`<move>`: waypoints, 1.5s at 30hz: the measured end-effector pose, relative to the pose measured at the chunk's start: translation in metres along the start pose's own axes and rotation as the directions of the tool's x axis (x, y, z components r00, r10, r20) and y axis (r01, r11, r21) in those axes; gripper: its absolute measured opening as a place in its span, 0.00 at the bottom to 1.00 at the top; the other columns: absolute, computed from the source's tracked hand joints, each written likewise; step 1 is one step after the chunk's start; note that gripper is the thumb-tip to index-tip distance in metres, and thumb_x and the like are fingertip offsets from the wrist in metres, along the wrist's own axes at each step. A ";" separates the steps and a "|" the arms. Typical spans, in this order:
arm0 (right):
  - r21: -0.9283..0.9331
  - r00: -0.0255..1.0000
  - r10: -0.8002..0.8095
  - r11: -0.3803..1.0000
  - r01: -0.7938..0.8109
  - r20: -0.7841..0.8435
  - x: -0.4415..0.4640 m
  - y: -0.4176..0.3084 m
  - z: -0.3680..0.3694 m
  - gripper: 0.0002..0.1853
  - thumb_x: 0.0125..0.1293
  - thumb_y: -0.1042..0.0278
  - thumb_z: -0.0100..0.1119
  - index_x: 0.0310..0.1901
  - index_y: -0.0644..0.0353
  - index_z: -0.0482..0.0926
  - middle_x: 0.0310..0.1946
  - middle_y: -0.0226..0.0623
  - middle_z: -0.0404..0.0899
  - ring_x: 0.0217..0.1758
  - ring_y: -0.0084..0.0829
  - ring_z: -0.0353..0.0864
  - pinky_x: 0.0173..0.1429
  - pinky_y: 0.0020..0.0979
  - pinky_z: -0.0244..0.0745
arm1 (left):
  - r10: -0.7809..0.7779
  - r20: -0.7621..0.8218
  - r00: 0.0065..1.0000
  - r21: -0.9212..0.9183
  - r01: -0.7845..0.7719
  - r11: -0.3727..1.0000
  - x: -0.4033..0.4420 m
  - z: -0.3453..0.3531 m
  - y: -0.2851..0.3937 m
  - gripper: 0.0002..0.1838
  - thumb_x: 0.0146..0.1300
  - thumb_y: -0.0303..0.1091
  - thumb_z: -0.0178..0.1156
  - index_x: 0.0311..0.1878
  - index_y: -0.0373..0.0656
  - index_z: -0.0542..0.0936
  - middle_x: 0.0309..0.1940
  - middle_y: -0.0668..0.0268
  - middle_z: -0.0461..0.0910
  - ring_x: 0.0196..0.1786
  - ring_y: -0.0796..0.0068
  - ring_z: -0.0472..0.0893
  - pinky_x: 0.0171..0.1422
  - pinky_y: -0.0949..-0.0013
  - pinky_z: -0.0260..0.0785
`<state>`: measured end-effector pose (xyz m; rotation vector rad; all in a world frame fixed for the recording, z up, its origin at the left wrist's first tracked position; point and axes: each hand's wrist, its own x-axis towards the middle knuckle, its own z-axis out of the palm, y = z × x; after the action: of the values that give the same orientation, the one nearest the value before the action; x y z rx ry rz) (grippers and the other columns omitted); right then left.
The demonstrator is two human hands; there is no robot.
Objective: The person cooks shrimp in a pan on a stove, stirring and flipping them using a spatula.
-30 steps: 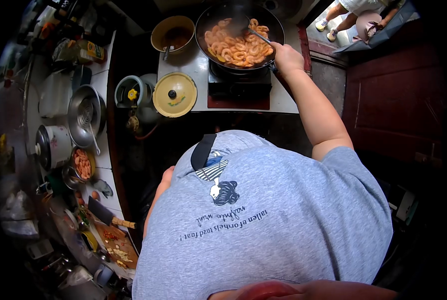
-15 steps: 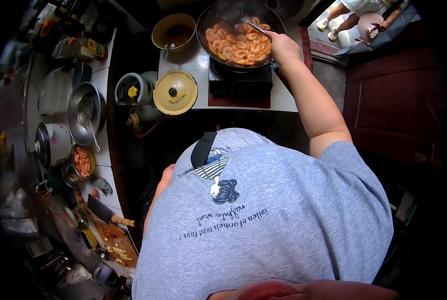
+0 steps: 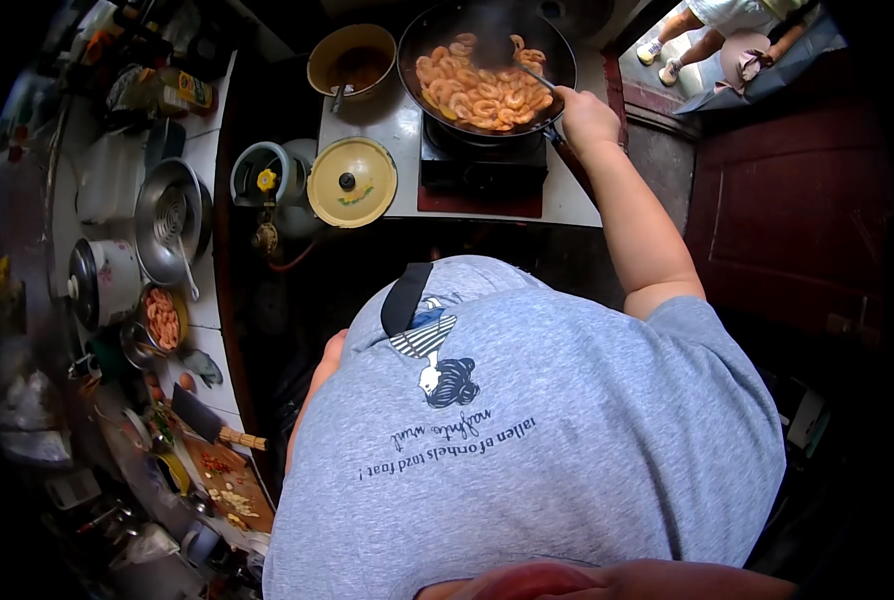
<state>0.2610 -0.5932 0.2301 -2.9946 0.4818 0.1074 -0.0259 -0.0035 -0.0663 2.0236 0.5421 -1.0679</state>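
My right hand (image 3: 589,118) is closed around the handle of a long-handled wok spatula (image 3: 535,74), whose head is lost in the dark, steamy part of the pan. Orange, curled shrimp (image 3: 482,98) are piled in the large black wok (image 3: 565,50) on a black burner (image 3: 482,165). The wok's handle (image 3: 570,160) juts out below my right hand. Only a bit of my left arm (image 3: 327,375) shows beside the grey T-shirt; the left hand is hidden by my body.
Left of the burner are a yellow bowl (image 3: 317,65) of brown liquid, a yellow lid (image 3: 352,205) and a gas cylinder (image 3: 259,175). The left counter holds a metal pan (image 3: 152,215), a bowl of shrimp (image 3: 164,318) and a cleaver (image 3: 199,415). Another person (image 3: 702,50) is past the doorway.
My right hand has moved slightly right and down, with the spatula. Its head has shifted from the wok's upper left rim toward the middle, and the shrimp at the top have parted.
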 end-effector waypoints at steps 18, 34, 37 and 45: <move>0.808 0.811 -0.101 0.219 -0.546 0.576 -0.019 -0.023 0.044 0.08 0.72 0.65 0.53 0.32 0.50 0.71 0.18 0.20 0.68 0.14 0.15 0.63 0.17 0.20 0.56 | 0.039 -0.039 0.998 0.192 -0.031 0.981 -0.017 -0.009 0.028 0.23 0.63 0.47 0.56 0.52 0.41 0.82 0.50 0.50 0.82 0.57 0.54 0.79 0.60 0.59 0.69; 0.857 0.862 -0.145 0.276 -0.436 0.486 0.008 -0.045 0.036 0.08 0.71 0.65 0.52 0.31 0.53 0.72 0.18 0.22 0.69 0.14 0.16 0.63 0.17 0.21 0.57 | -0.057 0.063 0.996 -0.171 0.067 0.983 -0.008 -0.002 0.019 0.20 0.64 0.42 0.58 0.51 0.38 0.82 0.49 0.56 0.83 0.53 0.64 0.79 0.58 0.62 0.69; 0.856 0.868 -0.112 0.267 -0.443 0.484 0.013 -0.043 0.037 0.09 0.71 0.65 0.53 0.31 0.53 0.73 0.18 0.23 0.69 0.13 0.16 0.63 0.16 0.22 0.57 | 0.008 -0.003 1.000 -0.043 -0.008 0.999 -0.020 -0.002 0.026 0.18 0.65 0.41 0.56 0.51 0.38 0.82 0.48 0.58 0.83 0.52 0.66 0.78 0.58 0.62 0.68; 0.832 0.882 -0.049 0.361 -0.422 0.469 0.015 -0.025 0.034 0.10 0.71 0.63 0.53 0.31 0.54 0.73 0.16 0.23 0.68 0.11 0.18 0.63 0.15 0.24 0.55 | -0.114 0.071 0.991 -0.370 0.132 0.919 0.001 0.005 0.000 0.18 0.68 0.38 0.54 0.54 0.36 0.80 0.51 0.57 0.82 0.53 0.64 0.78 0.59 0.61 0.68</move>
<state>0.2813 -0.5703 0.1978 -1.6803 0.5750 0.3605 -0.0279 -0.0075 -0.0690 1.6421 0.7928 -0.9962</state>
